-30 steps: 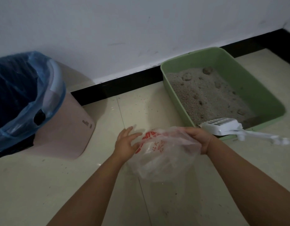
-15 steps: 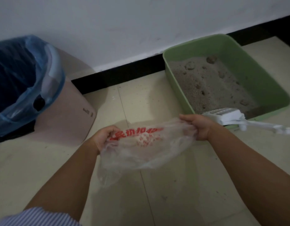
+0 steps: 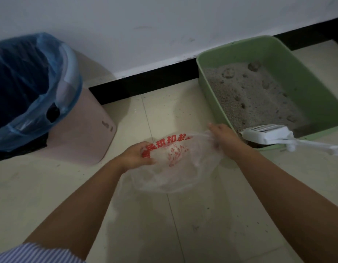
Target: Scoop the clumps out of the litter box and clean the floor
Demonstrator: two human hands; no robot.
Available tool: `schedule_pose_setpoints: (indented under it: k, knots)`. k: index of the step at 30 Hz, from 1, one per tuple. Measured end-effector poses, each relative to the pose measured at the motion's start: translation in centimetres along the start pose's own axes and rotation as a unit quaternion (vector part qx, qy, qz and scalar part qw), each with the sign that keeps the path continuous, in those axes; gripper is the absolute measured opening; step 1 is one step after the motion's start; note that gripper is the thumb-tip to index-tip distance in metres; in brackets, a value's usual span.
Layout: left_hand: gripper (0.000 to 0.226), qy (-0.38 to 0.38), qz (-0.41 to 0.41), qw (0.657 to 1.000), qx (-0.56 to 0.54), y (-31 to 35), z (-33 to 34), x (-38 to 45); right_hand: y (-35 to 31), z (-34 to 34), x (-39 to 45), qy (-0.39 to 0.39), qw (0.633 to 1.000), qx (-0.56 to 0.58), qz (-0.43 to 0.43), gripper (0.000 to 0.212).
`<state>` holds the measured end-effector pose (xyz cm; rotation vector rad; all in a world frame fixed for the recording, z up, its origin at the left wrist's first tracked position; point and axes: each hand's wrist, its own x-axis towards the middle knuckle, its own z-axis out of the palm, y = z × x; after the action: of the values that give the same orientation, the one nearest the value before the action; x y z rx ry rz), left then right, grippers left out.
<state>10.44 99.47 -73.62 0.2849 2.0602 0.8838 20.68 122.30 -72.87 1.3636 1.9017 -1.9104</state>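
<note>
Wall: we see a plain white painted wall (image 3: pixel 145 25), faintly scuffed.
Skirting: we see a glossy black baseboard strip (image 3: pixel 145 84) along the wall's foot.
Floor: we see pale cream glazed floor tiles (image 3: pixel 31 196) with thin grout lines and scattered specks.
Light: we find it dim and even.

Open cream tiled floor (image 3: pixel 164 111) lies between the pink plastic waste bin with blue liner (image 3: pixel 84 133) at left and the green plastic litter box (image 3: pixel 305 86) at right. The white slotted plastic scoop (image 3: pixel 269 132) rests across the box's near rim, its handle jutting rightward over the floor. A clear plastic bag with red print (image 3: pixel 175 164), stretched between both hands, occupies the near centre. The white wall (image 3: pixel 164 25) closes the far side.
</note>
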Motion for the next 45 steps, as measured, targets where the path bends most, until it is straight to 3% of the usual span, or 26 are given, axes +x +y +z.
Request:
schedule_pose_setpoints:
  k: [2, 4, 5, 6, 9, 12, 15, 17, 19, 21, 24, 26, 28, 32, 35, 41, 45]
  knots:
    - [0.014, 0.105, 0.012, 0.994, 0.038, 0.1, 1.3, 0.6, 0.8, 0.7, -0.5, 0.058, 0.963, -0.232, -0.121, 0.052]
    - [0.022, 0.15, -0.007, 0.989, -0.01, 0.5, 2.2, 1.0, 1.4, 1.7, -1.7, 0.166, 0.856, -0.376, -0.313, 0.043]
    - [0.026, 0.152, -0.017, 0.988, -0.006, 0.8, 2.6, 1.3, 1.6, 2.3, -1.9, 0.179, 0.801, -0.42, -0.386, 0.034]
    - [0.034, 0.154, -0.028, 0.987, 0.019, 1.2, 2.8, 1.5, 2.0, 2.9, -2.0, 0.133, 0.764, -0.474, -0.417, 0.03]
    - [0.049, 0.177, -0.047, 0.973, 0.137, 2.0, 2.8, 2.1, 3.7, 4.0, -2.4, -0.063, 0.698, -0.637, -0.321, 0.037]
    - [0.048, 0.215, -0.058, 0.953, 0.203, 2.3, 2.2, 3.1, 4.7, 3.4, -1.9, -0.109, 0.684, -0.697, -0.188, 0.045]
    - [0.048, 0.228, -0.115, 0.946, 0.199, 2.4, 1.2, 4.2, 4.5, 2.6, -1.4, -0.134, 0.639, -0.745, -0.136, 0.046]
    - [0.045, 0.23, -0.141, 0.944, 0.19, 2.5, 0.5, 4.9, 4.0, 2.2, -1.6, -0.128, 0.644, -0.746, -0.109, 0.049]
    - [0.039, 0.226, -0.136, 0.946, 0.188, 2.7, 0.2, 5.4, 3.5, 1.9, -1.7, -0.099, 0.673, -0.724, -0.111, 0.047]
    - [0.039, 0.212, -0.116, 0.951, 0.193, 3.3, 0.7, 5.6, 2.7, 1.8, -2.2, -0.071, 0.692, -0.702, -0.154, 0.043]
    - [0.062, 0.209, -0.068, 0.948, 0.23, 4.9, 1.6, 5.5, 1.4, 1.1, -2.9, -0.041, 0.731, -0.637, -0.242, 0.049]
    - [0.068, 0.209, -0.004, 0.94, 0.268, 6.4, 2.2, 4.9, 0.7, -0.6, -3.4, -0.011, 0.731, -0.605, -0.315, 0.047]
    - [0.062, 0.197, 0.067, 0.932, 0.296, 7.8, 2.8, 4.0, -0.6, -2.8, -4.6, 0.067, 0.696, -0.637, -0.324, 0.036]
    - [0.055, 0.139, 0.194, 0.905, 0.353, 10.3, 4.9, 2.7, -3.1, -8.3, -6.8, 0.131, 0.633, -0.755, -0.11, 0.035]
    - [0.053, 0.117, 0.235, 0.895, 0.361, 12.8, 6.3, 2.9, -3.0, -11.2, -7.6, 0.144, 0.637, -0.757, 0.029, 0.043]
    - [0.057, 0.089, 0.237, 0.891, 0.378, 16.6, 9.2, 3.9, -2.9, -13.9, -5.7, 0.097, 0.609, -0.785, 0.054, 0.032]
    - [0.058, 0.084, 0.207, 0.902, 0.37, 17.9, 10.4, 5.3, -4.7, -16.6, -4.5, 0.071, 0.629, -0.773, 0.044, 0.033]
